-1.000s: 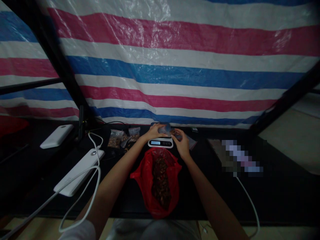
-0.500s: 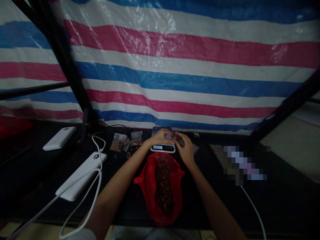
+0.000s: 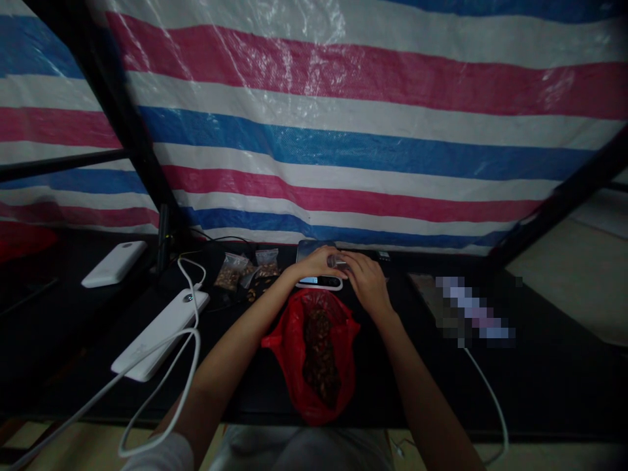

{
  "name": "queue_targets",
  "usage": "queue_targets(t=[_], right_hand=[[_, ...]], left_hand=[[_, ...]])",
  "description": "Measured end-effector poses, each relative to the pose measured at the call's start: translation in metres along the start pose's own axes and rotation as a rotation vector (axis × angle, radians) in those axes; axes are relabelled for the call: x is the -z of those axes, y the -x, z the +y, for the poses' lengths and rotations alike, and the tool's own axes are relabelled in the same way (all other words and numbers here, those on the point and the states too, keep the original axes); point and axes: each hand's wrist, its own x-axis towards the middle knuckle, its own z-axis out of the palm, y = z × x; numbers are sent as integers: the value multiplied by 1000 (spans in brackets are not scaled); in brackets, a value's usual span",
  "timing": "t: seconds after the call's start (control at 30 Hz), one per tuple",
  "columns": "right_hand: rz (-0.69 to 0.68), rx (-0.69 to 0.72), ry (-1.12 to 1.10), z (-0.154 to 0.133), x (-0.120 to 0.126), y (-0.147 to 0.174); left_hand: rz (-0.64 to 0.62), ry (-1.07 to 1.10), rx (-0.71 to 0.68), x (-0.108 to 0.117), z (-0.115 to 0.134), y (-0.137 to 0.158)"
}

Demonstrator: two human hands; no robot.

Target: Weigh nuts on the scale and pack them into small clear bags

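Observation:
Over a small digital scale (image 3: pixel 334 284) with a lit display, my left hand (image 3: pixel 316 262) and my right hand (image 3: pixel 367 278) come together around a small clear plastic bag (image 3: pixel 336 261). Fingers of both hands are closed on the bag and cover most of it, so its contents are hard to make out now. Nearer to me, between my forearms, an open red plastic bag (image 3: pixel 347 366) holds many small brown pieces (image 3: pixel 321 356), perhaps nuts or dried bits. Filled small zip bags (image 3: pixel 231 269) lie left of the scale.
A white power bank (image 3: pixel 157 337) with a looping white cable (image 3: pixel 195 353) lies near my left forearm. Another white power bank (image 3: pixel 114 263) is farther left. On the right lies a partly blurred-out flat object (image 3: pixel 429 297) with a cable. A striped tarp (image 3: pixel 343 150) hangs behind the black table.
My right hand has turned further over the small plastic bag, covering more of it. Brown pieces visible in it before are now hidden. The view has shifted slightly.

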Motion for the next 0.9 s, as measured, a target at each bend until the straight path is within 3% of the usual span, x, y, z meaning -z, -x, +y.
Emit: queue_targets(t=[0.27, 0.53, 0.67, 0.77, 0.9], right_hand=[[-41, 52, 7, 0, 0, 2], [145, -152, -73, 6, -6, 6], [267, -246, -198, 8, -8, 5], [259, -268, -273, 8, -8, 3], [215, -290, -325, 9, -13, 2]], left_hand=[[-10, -9, 8, 1, -1, 1], [-23, 87, 78, 10, 1, -2], [28, -131, 66, 9, -10, -14], [17, -288, 81, 5, -23, -21], [-21, -332, 162, -3, -34, -22]])
